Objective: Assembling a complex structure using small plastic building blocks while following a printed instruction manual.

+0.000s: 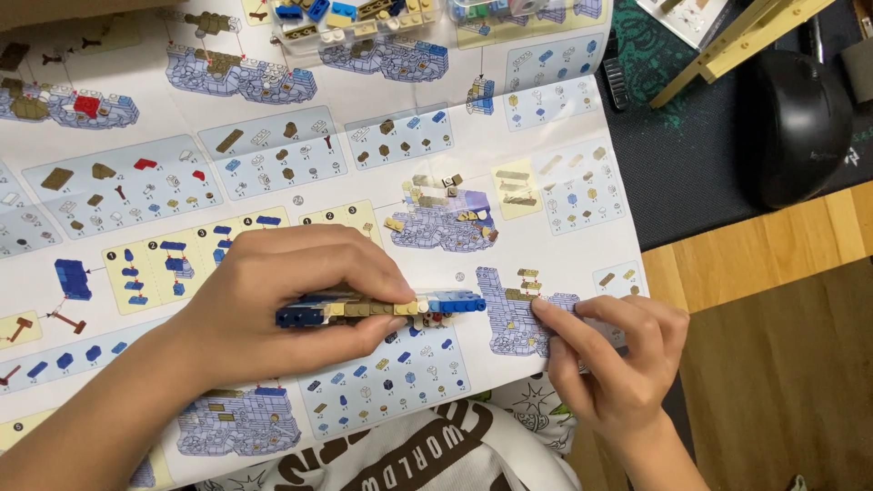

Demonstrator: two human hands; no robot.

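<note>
My left hand (273, 300) grips a long, narrow brick model (382, 309) of dark blue, tan, cream and light blue pieces, held flat over a large printed instruction sheet (300, 164). Thumb and fingers pinch it from both long sides; its light blue end sticks out to the right. My right hand (614, 359) rests just right of the model, its index fingertip pressing on a printed drawing on the sheet near the sheet's right edge. Nothing is visible in that hand.
A clear tray of several small loose bricks (364, 23) lies at the top of the sheet. A black computer mouse (796, 123) sits on a dark mat at right, near a pale wooden stand (741, 41). The wooden desk edge (773, 245) shows below the mat.
</note>
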